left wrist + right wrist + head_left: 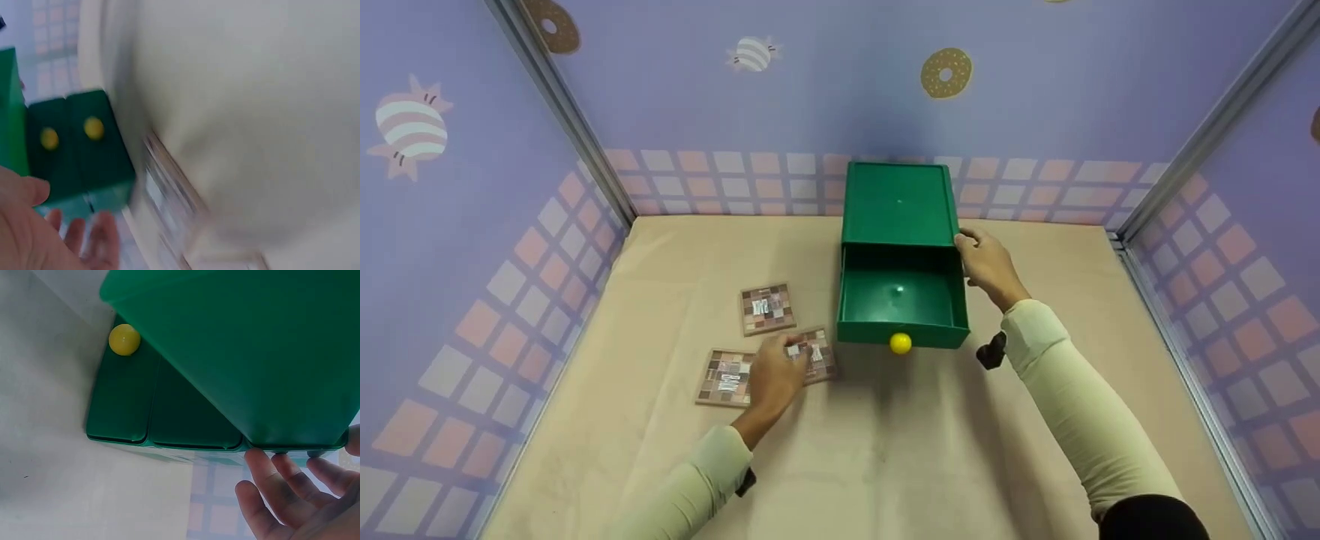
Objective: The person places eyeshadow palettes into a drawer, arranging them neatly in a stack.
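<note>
A green drawer cabinet (901,202) has its top drawer (901,335) pulled out, a yellow round knob (901,343) on its front. Two lower drawers with yellow knobs stay closed in the left wrist view. My right hand (991,266) rests against the cabinet's right side, fingers along the side and thumb at the top edge. To the left lie three flat square palettes with brown and pink checks: one behind (767,309), one at left (724,379), one nearest the drawer (819,356). My left hand (776,375) overlaps the last two, its fingers (101,242) apart, holding nothing.
The cabinet stands on a beige-covered table (885,465) near the patterned lilac back wall (840,97). Side walls rise at left and right, with metal strips (1192,390) along their edges.
</note>
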Available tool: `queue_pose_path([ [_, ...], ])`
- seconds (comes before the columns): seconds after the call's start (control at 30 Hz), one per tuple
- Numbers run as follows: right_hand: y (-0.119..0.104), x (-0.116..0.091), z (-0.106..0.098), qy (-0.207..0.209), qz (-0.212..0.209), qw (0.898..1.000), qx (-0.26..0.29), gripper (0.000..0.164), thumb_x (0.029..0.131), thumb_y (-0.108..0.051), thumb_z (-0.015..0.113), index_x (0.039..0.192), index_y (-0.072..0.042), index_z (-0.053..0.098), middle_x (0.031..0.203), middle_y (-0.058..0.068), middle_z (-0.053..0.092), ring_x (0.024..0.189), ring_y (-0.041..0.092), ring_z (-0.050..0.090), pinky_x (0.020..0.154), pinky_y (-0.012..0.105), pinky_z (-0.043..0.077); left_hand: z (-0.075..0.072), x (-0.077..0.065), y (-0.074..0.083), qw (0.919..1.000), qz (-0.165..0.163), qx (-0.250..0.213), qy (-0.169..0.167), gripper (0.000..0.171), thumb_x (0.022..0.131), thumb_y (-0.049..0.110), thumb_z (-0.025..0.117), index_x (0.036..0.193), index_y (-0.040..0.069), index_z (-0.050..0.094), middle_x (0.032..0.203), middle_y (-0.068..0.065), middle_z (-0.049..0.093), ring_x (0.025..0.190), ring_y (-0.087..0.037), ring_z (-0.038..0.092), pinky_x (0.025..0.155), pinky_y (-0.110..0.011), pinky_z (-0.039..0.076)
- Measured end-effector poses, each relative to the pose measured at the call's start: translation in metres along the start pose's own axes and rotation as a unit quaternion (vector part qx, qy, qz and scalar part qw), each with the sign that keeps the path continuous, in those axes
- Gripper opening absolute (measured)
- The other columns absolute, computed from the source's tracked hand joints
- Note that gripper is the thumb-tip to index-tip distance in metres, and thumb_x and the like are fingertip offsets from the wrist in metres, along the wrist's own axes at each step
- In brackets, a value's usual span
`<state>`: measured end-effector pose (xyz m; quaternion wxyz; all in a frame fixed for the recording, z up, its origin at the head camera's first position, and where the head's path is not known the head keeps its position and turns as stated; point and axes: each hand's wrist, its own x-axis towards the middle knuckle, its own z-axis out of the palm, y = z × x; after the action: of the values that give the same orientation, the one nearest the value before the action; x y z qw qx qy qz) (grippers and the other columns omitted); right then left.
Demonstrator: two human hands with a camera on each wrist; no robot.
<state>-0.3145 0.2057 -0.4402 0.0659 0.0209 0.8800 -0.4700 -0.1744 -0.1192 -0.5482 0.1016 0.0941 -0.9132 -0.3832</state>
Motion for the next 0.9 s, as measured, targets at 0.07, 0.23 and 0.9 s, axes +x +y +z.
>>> queue_pose_path([
  [0.07, -0.001, 0.000, 0.000, 0.002, -0.001, 1.000, 0.001, 0.056, 0.108, -0.043, 0.036, 0.157, -0.016, 0.039, 0.145, 0.020, 0.057, 0.109, 0.035, 0.068, 0.084, 0.042, 0.056, -0.006, 0.005, -0.010, 0.9989, -0.014, 0.043, -0.006, 0.032, 0.093, 0.028, 0.071, 0.120, 0.011, 0.071, 0.125, -0.013, 0.068, 0.108, -0.035, 0.066, 0.090, -0.053, 0.053],
  [0.23, 0.000, 0.000, 0.000, 0.006, 0.002, 1.000, 0.002, 0.056, 0.108, -0.043, 0.036, 0.157, -0.016, 0.040, 0.144, 0.020, 0.057, 0.107, 0.035, 0.068, 0.085, 0.043, 0.057, -0.020, 0.014, -0.034, 0.9873, -0.059, 0.139, -0.050, 0.048, 0.097, 0.034, 0.065, 0.139, 0.011, 0.059, 0.144, -0.023, 0.050, 0.125, -0.049, 0.054, 0.100, -0.069, 0.042],
  [0.9, 0.001, 0.001, 0.000, 0.005, 0.003, 1.000, 0.000, 0.056, 0.108, -0.043, 0.036, 0.157, -0.017, 0.040, 0.146, 0.018, 0.057, 0.107, 0.033, 0.068, 0.082, 0.040, 0.056, -0.045, 0.013, -0.065, 0.9313, -0.161, 0.232, -0.230, 0.085, 0.089, 0.042, 0.073, 0.157, 0.016, 0.030, 0.140, -0.051, 0.028, 0.116, -0.063, 0.047, 0.084, -0.071, 0.049],
])
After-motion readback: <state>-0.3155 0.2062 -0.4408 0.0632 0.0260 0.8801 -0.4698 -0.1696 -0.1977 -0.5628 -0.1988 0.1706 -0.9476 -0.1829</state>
